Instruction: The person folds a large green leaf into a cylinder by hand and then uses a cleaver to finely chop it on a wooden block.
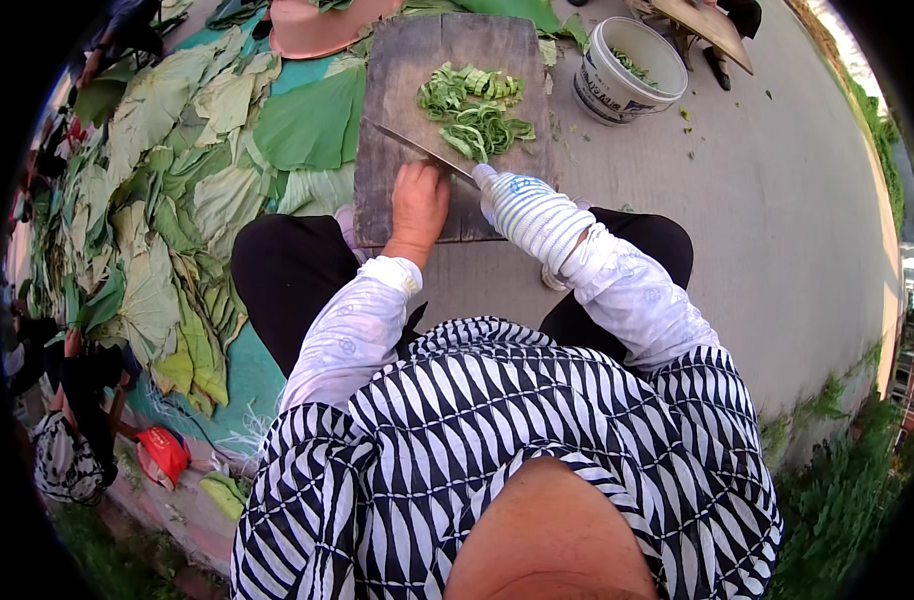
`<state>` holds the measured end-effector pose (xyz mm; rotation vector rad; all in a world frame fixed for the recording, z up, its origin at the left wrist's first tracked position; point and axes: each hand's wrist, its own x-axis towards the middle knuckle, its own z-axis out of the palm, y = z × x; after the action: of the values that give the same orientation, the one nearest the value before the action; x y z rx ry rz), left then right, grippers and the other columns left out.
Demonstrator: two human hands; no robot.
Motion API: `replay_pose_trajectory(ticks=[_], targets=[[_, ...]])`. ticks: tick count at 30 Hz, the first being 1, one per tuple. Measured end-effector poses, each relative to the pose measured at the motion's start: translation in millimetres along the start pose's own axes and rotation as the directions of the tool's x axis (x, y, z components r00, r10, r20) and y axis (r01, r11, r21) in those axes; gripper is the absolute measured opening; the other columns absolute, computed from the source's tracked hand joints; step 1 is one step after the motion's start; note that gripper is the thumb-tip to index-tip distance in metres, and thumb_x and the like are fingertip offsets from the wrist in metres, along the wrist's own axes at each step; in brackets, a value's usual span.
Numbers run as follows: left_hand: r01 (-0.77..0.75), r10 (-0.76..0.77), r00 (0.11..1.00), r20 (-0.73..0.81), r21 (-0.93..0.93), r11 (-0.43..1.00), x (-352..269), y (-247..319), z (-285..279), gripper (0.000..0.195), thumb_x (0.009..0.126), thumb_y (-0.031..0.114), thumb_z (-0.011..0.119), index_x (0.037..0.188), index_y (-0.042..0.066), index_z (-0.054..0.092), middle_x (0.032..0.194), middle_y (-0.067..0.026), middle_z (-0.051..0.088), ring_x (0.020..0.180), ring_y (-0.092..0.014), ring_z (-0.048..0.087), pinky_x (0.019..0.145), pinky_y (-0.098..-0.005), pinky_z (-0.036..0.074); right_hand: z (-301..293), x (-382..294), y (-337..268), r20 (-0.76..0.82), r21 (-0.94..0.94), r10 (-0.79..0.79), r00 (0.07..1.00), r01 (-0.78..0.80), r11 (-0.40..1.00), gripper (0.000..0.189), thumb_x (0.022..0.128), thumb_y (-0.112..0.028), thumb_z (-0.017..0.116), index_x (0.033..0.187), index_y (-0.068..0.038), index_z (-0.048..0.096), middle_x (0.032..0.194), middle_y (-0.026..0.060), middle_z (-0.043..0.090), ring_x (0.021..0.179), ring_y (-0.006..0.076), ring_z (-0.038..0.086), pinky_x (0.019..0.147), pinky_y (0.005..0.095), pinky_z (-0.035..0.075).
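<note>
My right hand [528, 206], in a striped knit glove, grips a knife [418, 147] whose blade points left and slants over a wooden board [398, 56]. My bare left hand [419, 202] rests on the board's near part, fingers curled down close beside the blade. Whether anything lies under those fingers is hidden. Beyond the blade are green leaf strips in two adjoining heaps: a far heap [468, 82] and a nearer heap [485, 129]. The nearer one reaches almost to my gloved fingers. The knife's handle is covered by the glove.
Large flat leaves [157, 97] overlap on a green sheet [258, 367] to the left. A white bucket [614, 94] holding cut green pieces stands right of the board. Behind is a pink basin [329, 26]. Other people sit at the left edge and far right.
</note>
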<state>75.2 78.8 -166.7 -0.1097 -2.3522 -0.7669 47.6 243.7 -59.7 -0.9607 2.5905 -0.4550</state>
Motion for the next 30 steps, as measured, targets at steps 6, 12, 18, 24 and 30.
replay_pose_trajectory(ticks=[6, 12, 18, 24, 30], targets=[[0.007, -0.007, 1.000, 0.008, -0.005, 1.000, 3, -3, -2, 0.007, 0.068, 0.002, 0.059, 0.075, 0.003, 0.058, 0.082, -0.0115, 0.056, 0.078, -0.033, 0.052, 0.069, -0.0411, 0.045, 3, 15, 1, 0.016, -0.007, -0.012, 1.000, 0.012, 1.000, 0.026, 0.086, -0.016, 0.048, 0.107, 0.000, 0.050, 0.079, 0.0216, 0.062, 0.075, 0.0370, 0.061, 0.065, 0.0447, 0.046], [-0.014, 0.015, 0.999, 0.030, -0.013, 1.000, 3, -4, -4, 0.011, 0.069, 0.004, 0.063, 0.079, 0.004, 0.059, 0.085, -0.0099, 0.058, 0.083, -0.031, 0.054, 0.073, -0.0387, 0.045, 1, 31, -4, 0.023, -0.001, -0.018, 1.000, 0.018, 1.000, 0.031, 0.083, -0.017, 0.053, 0.110, -0.001, 0.049, 0.084, 0.0231, 0.062, 0.082, 0.0383, 0.061, 0.070, 0.0444, 0.047], [-0.063, 0.060, 0.996, 0.070, 0.037, 0.997, -6, 12, -12, 0.017, 0.067, 0.009, 0.065, 0.084, 0.006, 0.063, 0.096, -0.0089, 0.055, 0.090, -0.030, 0.051, 0.077, -0.0414, 0.043, 5, 43, 8, -0.045, 0.159, 0.140, 0.989, -0.131, 0.979, 0.032, 0.082, -0.021, 0.056, 0.106, -0.001, 0.048, 0.092, 0.0250, 0.061, 0.091, 0.0388, 0.059, 0.077, 0.0441, 0.047], [-0.095, 0.086, 0.992, 0.097, 0.090, 0.991, -6, 7, -17, 0.018, 0.068, 0.008, 0.065, 0.085, 0.006, 0.064, 0.094, -0.0091, 0.056, 0.088, -0.030, 0.052, 0.076, -0.0395, 0.044, -3, 21, 0, -0.085, 0.118, 0.136, 0.987, -0.126, 0.985, 0.030, 0.084, -0.022, 0.057, 0.104, -0.002, 0.047, 0.089, 0.0247, 0.061, 0.088, 0.0415, 0.058, 0.074, 0.0459, 0.046], [-0.027, 0.027, 1.000, 0.015, 0.002, 1.000, -5, 4, -10, 0.009, 0.069, 0.006, 0.062, 0.078, 0.005, 0.062, 0.083, -0.0093, 0.057, 0.080, -0.031, 0.054, 0.071, -0.0403, 0.046, -9, -6, -9, 0.045, 0.065, 0.077, 0.996, -0.080, 0.995, 0.034, 0.085, -0.021, 0.054, 0.113, -0.004, 0.046, 0.087, 0.0243, 0.061, 0.086, 0.0404, 0.059, 0.074, 0.0458, 0.046]])
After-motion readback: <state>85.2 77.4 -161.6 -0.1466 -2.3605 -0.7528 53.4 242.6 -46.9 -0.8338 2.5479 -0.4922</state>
